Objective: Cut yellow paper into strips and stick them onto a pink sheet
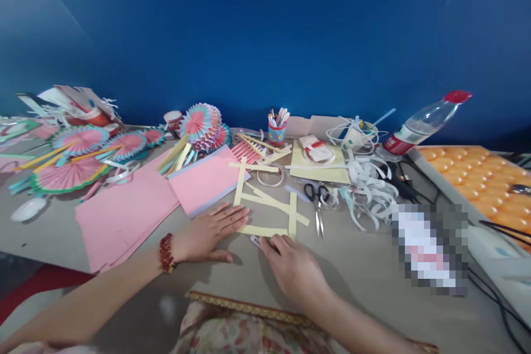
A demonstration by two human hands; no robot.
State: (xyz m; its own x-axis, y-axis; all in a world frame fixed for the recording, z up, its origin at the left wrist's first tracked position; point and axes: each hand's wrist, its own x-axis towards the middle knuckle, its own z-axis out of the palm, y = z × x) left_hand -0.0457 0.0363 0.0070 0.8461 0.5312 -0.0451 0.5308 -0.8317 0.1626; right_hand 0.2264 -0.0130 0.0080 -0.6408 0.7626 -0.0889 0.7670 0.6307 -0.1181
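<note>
My left hand [216, 230] lies flat with its fingers stretched out, the fingertips on the left end of a pale yellow paper strip [265, 230]. Near that strip's right end, my right hand [292, 265] is closed, fingers curled down. A small whitish tool [255, 240] pokes out to the left from under its fingers; most of it is hidden, so its kind is unclear. More yellow strips [239, 182] stand up from both ends and lie across the middle, roughly outlining a frame. Scissors [317, 210] with black handles rest to the right, slightly spread.
Pink paper sheets [128, 207] and a pink, blue-edged sheet [203, 180] lie left. Behind are folded paper fans [199, 124], a pen cup [277, 131] and a tape roll [269, 176]. Curled white strips [367, 188], a tilted bottle [423, 124] and a blurred patch [429, 249] are right.
</note>
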